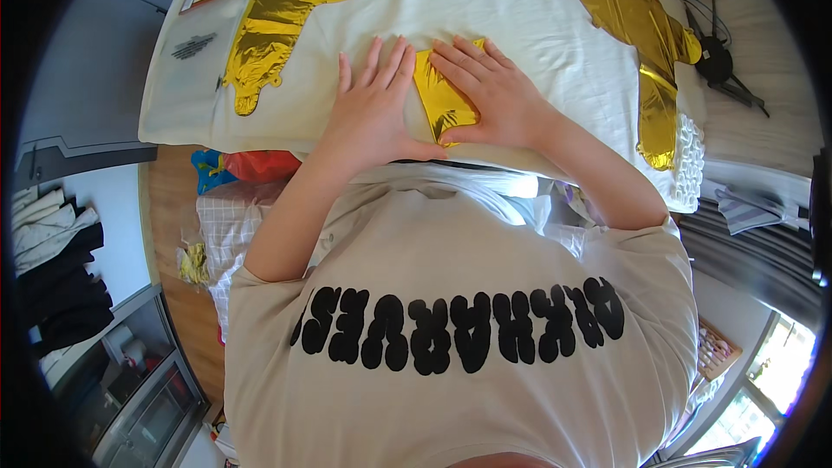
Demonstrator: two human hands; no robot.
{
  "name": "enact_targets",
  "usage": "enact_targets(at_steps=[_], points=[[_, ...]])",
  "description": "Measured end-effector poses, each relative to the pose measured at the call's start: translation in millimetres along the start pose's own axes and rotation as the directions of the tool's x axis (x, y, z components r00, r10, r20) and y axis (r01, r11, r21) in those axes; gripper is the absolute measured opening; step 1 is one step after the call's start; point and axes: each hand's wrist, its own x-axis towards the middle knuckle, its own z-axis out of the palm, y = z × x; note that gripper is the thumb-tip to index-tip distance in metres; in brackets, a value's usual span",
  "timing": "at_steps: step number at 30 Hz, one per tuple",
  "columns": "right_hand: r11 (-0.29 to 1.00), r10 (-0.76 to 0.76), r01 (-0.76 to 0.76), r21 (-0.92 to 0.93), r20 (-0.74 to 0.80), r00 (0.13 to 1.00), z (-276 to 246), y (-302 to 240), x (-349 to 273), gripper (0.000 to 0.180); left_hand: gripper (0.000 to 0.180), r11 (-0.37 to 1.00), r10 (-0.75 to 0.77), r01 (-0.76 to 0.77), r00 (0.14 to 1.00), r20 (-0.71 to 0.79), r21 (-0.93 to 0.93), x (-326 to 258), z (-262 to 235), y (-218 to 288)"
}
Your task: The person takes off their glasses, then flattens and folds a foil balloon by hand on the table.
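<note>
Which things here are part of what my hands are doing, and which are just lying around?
In hand:
- left hand
- right hand
- folded gold foil piece, pressed flat between them
- white bedsheet beneath

Lying about:
- gold foil balloon at left
- gold foil balloon at right
- black tripod
- red and blue bag

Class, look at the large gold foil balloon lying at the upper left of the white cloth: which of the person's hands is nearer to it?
Left. The left hand lies flat just right of that gold foil balloon; the right hand rests farther right, beyond the small folded gold foil piece.
</note>
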Motion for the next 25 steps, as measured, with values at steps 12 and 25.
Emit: enact_targets(at_steps=[12,25], points=[[0.998,0.013,-0.010,0.066,-0.036,0.999,2.0,0.4,3.0,0.116,0.075,0.893,0.448,-0.449,0.887,-0.109,0.020,-28.7,8.4,-12.7],[0.997,0.029,-0.029,0.077,0.001,1.000,-6.1,-3.1,4.4,0.119,0.048,0.757,0.646,-0.652,0.756,-0.106,-0.040,-25.2,-0.2,-31.8]])
